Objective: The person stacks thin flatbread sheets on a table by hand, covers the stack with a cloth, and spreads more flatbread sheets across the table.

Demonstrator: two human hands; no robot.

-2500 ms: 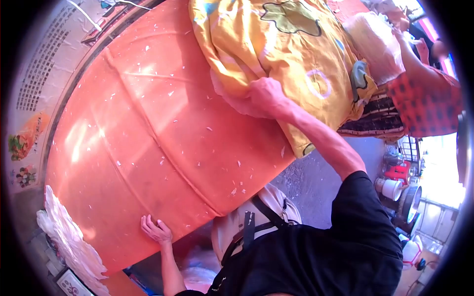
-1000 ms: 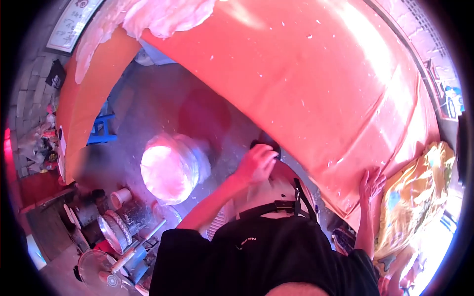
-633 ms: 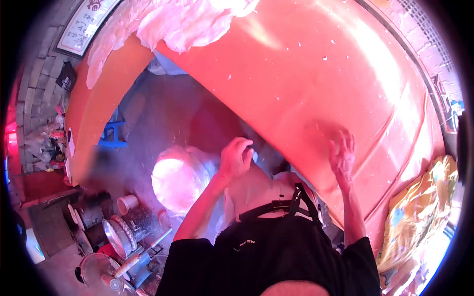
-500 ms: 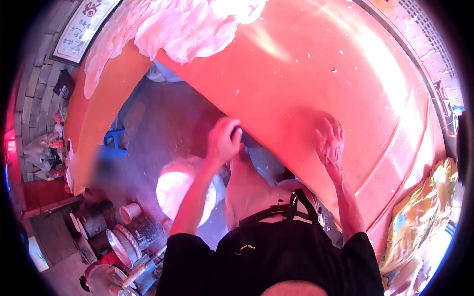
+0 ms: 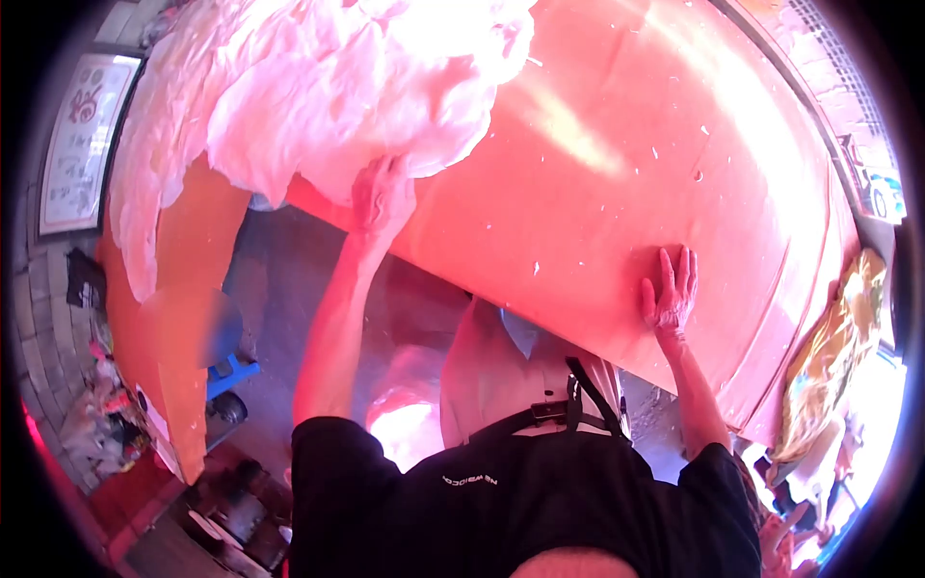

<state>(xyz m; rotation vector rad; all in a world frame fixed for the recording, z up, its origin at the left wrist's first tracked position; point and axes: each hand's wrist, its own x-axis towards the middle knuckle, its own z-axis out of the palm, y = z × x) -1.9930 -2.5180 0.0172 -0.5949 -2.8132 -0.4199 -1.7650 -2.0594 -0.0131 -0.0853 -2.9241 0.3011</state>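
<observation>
My left hand [image 5: 383, 199] has its fingers curled together at the lower edge of a white, wrinkled soft sheet [image 5: 328, 106], pinching the edge; the fingertips are partly hidden. The sheet lies in folds over the upper left of an orange-covered table [image 5: 578, 212]. My right hand [image 5: 672, 294] lies flat on the orange cover near its front edge, fingers spread, holding nothing.
Yellow patterned cloth [image 5: 833, 356] hangs at the table's right end. A blue stool [image 5: 231, 374] stands on the floor at the left. Below the front edge is a bright, pale round thing [image 5: 405, 424]. At the lower right, parts of another person show. A framed sign [image 5: 89, 144] is upper left.
My left hand has risen from beside my body to the white sheet's edge and closed on it. My right hand, earlier by the yellow cloth, has moved left and now rests on the table.
</observation>
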